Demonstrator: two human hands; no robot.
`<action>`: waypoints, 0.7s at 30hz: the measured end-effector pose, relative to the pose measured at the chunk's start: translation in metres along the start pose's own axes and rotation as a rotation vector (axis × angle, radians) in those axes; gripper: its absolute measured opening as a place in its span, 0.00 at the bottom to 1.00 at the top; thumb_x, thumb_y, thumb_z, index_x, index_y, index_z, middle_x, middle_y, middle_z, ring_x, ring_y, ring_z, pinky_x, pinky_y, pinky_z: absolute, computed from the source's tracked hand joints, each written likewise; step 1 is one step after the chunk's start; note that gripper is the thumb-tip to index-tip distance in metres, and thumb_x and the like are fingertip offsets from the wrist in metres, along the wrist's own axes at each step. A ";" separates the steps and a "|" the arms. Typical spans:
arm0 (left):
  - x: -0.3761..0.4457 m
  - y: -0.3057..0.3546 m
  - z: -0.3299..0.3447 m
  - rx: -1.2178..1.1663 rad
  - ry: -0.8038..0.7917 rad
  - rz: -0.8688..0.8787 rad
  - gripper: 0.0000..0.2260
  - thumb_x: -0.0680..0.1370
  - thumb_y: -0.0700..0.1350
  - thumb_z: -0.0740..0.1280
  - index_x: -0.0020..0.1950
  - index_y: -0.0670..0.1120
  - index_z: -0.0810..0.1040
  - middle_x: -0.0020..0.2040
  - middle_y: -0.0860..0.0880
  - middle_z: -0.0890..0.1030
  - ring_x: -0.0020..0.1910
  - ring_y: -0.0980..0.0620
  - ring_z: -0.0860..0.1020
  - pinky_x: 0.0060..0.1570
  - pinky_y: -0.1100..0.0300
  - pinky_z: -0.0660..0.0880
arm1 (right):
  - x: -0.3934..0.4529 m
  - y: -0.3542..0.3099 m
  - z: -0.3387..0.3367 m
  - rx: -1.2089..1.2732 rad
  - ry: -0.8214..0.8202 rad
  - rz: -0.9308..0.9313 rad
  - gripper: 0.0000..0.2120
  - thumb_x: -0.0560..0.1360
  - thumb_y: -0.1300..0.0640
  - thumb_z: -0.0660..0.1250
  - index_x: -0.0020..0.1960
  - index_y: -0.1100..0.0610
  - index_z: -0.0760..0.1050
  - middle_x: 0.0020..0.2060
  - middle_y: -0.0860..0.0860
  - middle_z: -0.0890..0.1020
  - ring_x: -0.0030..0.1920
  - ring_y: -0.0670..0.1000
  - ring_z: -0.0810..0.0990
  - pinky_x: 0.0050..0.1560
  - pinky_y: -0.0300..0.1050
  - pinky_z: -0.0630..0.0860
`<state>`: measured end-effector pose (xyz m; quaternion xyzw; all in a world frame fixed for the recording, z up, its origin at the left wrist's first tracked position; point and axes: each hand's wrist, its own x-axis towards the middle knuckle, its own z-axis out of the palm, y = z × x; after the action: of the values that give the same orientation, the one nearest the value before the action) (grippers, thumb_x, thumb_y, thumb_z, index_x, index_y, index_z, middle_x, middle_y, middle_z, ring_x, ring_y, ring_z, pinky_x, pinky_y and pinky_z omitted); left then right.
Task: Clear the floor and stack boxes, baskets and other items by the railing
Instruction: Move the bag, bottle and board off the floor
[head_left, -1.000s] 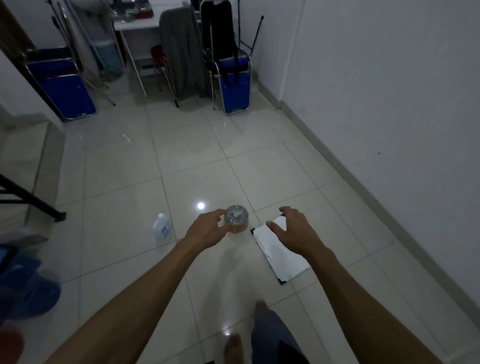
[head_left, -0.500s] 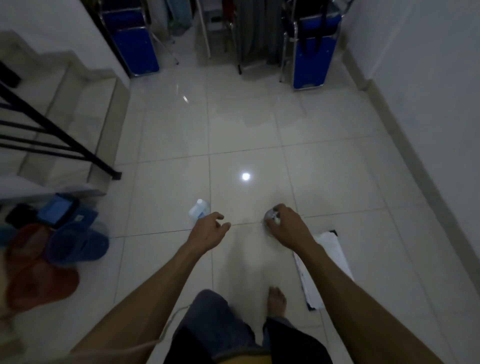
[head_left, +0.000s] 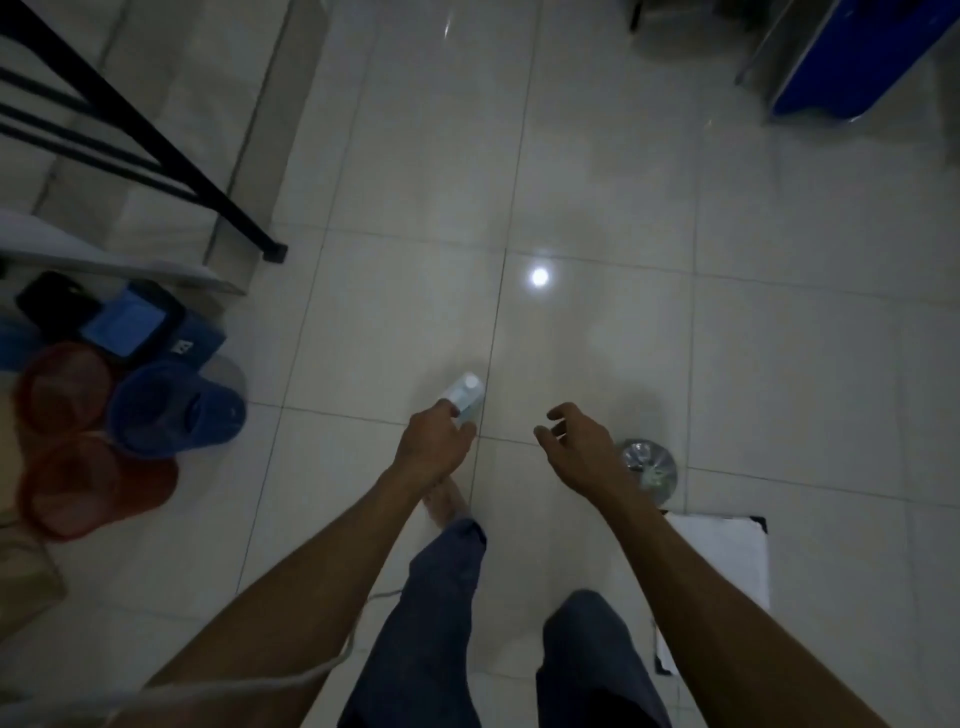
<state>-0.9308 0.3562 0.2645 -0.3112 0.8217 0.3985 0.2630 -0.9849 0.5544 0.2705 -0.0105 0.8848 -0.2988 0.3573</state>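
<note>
White floor tiles (head_left: 597, 182), glossy and marked by one bright reflected spot of light, fill most of the view from the head camera. A small white-capped bottle (head_left: 466, 396) is held in the left hand (head_left: 434, 441), pinched between curled fingers and thumb just above the tiles, with its cap pointing away from the person. The right hand (head_left: 582, 447) is seen apart from it, fingers loosely curled and spread, with nothing held. A clear plastic container with a shiny top (head_left: 649, 467) is seen on the floor just beside the right wrist, untouched. A white sheet on a dark board (head_left: 727, 566) is laid flat on the tiles behind the container, partly hidden by the right forearm. A black railing (head_left: 156, 140) is seen slanting down to its foot at the upper left, next to pale steps. Near its base, by the left edge, a pile is gathered: blue baskets (head_left: 176, 410), red baskets (head_left: 78, 457) and a blue box (head_left: 150, 327), touching one another. A blue folding chair (head_left: 857, 62) is partly shown at the top right, well apart from the hands. Legs in dark blue trousers and one bare foot are visible below the arms.
</note>
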 end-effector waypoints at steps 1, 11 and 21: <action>0.026 -0.009 0.002 0.000 -0.006 -0.010 0.18 0.81 0.50 0.66 0.68 0.42 0.73 0.61 0.42 0.81 0.55 0.46 0.80 0.46 0.62 0.72 | 0.024 -0.003 0.014 0.008 -0.002 0.009 0.19 0.80 0.48 0.65 0.66 0.59 0.72 0.56 0.58 0.82 0.54 0.56 0.80 0.50 0.44 0.73; 0.294 -0.126 0.101 0.071 -0.062 -0.121 0.22 0.79 0.49 0.70 0.69 0.41 0.72 0.64 0.41 0.76 0.62 0.42 0.76 0.56 0.53 0.74 | 0.246 0.067 0.148 -0.030 -0.041 0.024 0.16 0.82 0.51 0.63 0.65 0.59 0.71 0.51 0.53 0.81 0.47 0.49 0.78 0.47 0.42 0.73; 0.408 -0.191 0.164 0.360 -0.132 -0.186 0.23 0.78 0.52 0.69 0.68 0.41 0.71 0.64 0.40 0.73 0.64 0.39 0.70 0.60 0.50 0.70 | 0.331 0.130 0.192 -0.114 -0.157 -0.006 0.14 0.82 0.52 0.63 0.64 0.58 0.72 0.49 0.52 0.81 0.44 0.48 0.79 0.45 0.42 0.73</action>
<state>-1.0353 0.2740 -0.1968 -0.3068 0.8283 0.2388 0.4035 -1.0832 0.4842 -0.1154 -0.0567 0.8696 -0.2473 0.4236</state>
